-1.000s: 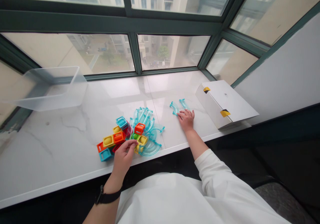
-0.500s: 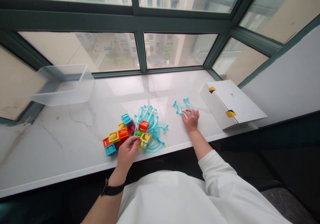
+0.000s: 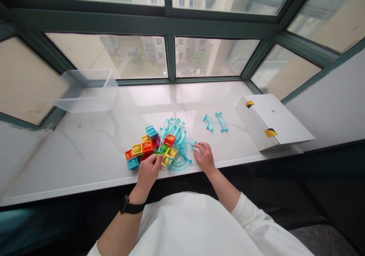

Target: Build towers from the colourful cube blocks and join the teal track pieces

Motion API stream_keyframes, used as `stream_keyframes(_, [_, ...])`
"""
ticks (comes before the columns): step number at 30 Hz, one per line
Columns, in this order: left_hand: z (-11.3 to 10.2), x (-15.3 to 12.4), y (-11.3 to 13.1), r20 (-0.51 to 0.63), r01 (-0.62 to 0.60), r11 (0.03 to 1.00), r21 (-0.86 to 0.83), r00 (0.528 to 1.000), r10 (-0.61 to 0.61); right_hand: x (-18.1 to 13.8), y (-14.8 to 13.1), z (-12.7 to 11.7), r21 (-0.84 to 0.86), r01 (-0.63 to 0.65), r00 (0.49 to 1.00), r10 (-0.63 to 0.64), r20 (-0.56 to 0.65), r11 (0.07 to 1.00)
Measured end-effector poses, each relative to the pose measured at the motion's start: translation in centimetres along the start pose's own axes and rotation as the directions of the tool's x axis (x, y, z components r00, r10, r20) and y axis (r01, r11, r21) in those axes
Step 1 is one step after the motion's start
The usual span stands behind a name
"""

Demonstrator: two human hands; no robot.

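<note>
A heap of colourful hollow plastic cubes [image 3: 142, 148] in orange, yellow and blue lies on the marble sill, touching a tangle of transparent blue curved track pieces [image 3: 173, 128]. My left hand [image 3: 147, 174] rests at the heap's front edge, its fingers by a yellow cube [image 3: 171, 153]. Whether it holds anything is hidden. My right hand [image 3: 204, 158] pinches the tip of a curved track piece [image 3: 180, 163]. Two separate track pieces [image 3: 209, 122] [image 3: 221, 121] lie further right.
A transparent plastic tub [image 3: 88, 92] stands at the back left of the white marble sill [image 3: 85, 151]. A white cardboard box [image 3: 270, 123] with yellow and black tape lies at the right. Dark window frames run behind, and the sill's front edge is close to me.
My right hand has moved left from the two separate track pieces to the heap. My left hand stays at the heap. The view has shifted slightly, so the sill appears lower and further right.
</note>
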State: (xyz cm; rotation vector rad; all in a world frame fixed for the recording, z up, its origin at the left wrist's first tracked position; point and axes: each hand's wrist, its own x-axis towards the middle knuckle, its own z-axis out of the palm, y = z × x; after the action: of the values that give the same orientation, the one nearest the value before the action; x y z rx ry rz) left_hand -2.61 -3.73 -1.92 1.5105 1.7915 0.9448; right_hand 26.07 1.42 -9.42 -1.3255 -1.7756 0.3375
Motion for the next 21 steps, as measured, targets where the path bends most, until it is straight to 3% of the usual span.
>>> stream_keyframes(7, [0.6,0.5,0.5,-0.098,-0.133,0.990,-0.038,0.987,0.129,0.7,0.4,0.3,-0.056,-0.009,0.999,0.011,0.045,0.998])
stream_keyframes(10, [0.8,0.9,0.9,-0.126,-0.199,0.971,0.133,0.968,0.215,0.7,0.5,0.4,-0.065,-0.010,0.999,0.012,0.040,0.998])
stream_keyframes(15, [0.3,2.4,1.9,-0.006,-0.219,0.873,0.437,0.969,0.246,0.6,0.4,0.5,-0.079,0.017,1.000,-0.015,0.018,0.997])
stream_keyframes(21, [1.0,2.5,3.4,0.096,-0.319,0.846,0.426,0.946,0.309,0.5,0.4,0.5,-0.081,0.041,0.999,-0.039,0.027,0.996])
